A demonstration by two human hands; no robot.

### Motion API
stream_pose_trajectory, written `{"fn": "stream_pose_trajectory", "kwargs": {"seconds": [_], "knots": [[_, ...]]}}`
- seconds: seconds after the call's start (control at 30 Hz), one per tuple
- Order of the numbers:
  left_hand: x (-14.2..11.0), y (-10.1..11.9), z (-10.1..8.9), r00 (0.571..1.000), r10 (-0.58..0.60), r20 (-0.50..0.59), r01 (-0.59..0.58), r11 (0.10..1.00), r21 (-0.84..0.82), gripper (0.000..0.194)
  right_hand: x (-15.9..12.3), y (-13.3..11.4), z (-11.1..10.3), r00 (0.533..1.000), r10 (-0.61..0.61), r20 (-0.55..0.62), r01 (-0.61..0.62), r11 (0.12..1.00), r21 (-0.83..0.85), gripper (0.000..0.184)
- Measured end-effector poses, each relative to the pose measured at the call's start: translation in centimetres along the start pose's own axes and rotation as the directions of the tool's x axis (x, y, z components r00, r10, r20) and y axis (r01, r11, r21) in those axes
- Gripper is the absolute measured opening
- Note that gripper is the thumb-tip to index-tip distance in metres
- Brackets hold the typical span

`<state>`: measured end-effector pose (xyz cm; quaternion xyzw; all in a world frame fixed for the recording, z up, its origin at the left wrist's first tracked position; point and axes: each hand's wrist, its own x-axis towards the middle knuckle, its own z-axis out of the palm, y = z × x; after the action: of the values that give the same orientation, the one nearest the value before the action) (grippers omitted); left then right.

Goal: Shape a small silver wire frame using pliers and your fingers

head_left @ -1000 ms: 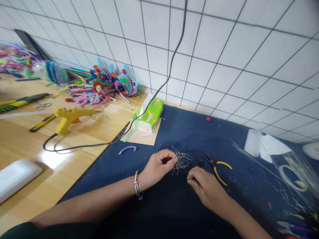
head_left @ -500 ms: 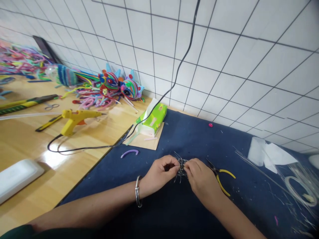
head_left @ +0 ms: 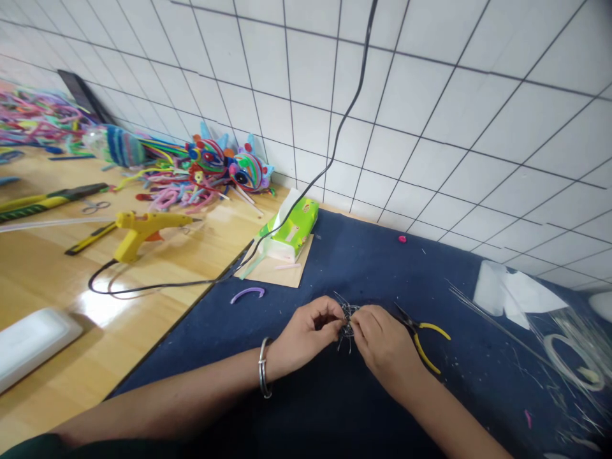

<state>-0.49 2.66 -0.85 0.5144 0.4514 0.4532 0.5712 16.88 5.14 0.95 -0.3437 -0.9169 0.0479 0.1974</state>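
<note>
A small tangled bundle of thin silvery wire (head_left: pixel 348 312) is held just above the dark blue cloth (head_left: pixel 363 268). My left hand (head_left: pixel 310 328), with a silver bangle at the wrist, pinches the bundle's left side between thumb and fingertips. From the right, my right hand (head_left: pixel 385 341) pinches at the same wire, its fingertips almost meeting those of my left. Both hands hide much of the bundle. Pliers with yellow handles (head_left: pixel 425 338) lie half open just beyond my right hand, their jaws partly behind it.
A green tissue pack (head_left: pixel 296 223) rests on a tan board (head_left: pixel 284 277) with a black cable (head_left: pixel 335 146) across it. To the left are a yellow glue gun (head_left: pixel 148 229) and a white case (head_left: pixel 38 347). Loose wires and a white coil (head_left: pixel 568 363) lie at right.
My right hand has come leftward and up from beside the wire bundle and now pinches it. My left hand keeps its hold. The camera view has shifted slightly.
</note>
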Motion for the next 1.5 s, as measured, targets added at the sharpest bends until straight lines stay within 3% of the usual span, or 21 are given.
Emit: {"fn": "stream_pose_trajectory", "kwargs": {"seconds": [0.37, 0.7, 1.1, 1.37, 1.5], "knots": [[0.3, 0.0, 0.0, 0.995, -0.079, 0.057, 0.088, 0.978, -0.188, 0.011, -0.1, 0.3, 0.4, 1.000, 0.012, -0.001, -0.012, 0.999, 0.040, 0.016], [0.3, -0.2, -0.2, 0.991, -0.119, 0.063, 0.128, 0.980, -0.151, 0.016, -0.1, 0.3, 0.3, 1.000, 0.009, 0.014, -0.010, 0.998, 0.066, 0.017], [0.4, 0.5, -0.5, 0.998, -0.045, 0.054, 0.040, 0.996, 0.081, 0.018, -0.3, 0.4, 0.3, 0.999, 0.035, 0.005, -0.036, 0.991, 0.128, 0.018], [0.5, 0.2, -0.8, 0.989, -0.041, 0.141, 0.050, 0.997, -0.065, 0.016, 0.0, -0.2, -0.3, 0.996, 0.089, -0.020, -0.082, 0.972, 0.218, 0.017], [0.4, 0.2, -0.8, 0.987, -0.008, 0.159, 0.015, 0.999, -0.044, 0.017, 0.0, -0.5, -0.3, 0.994, 0.107, -0.024, -0.099, 0.972, 0.213, 0.017]]}}
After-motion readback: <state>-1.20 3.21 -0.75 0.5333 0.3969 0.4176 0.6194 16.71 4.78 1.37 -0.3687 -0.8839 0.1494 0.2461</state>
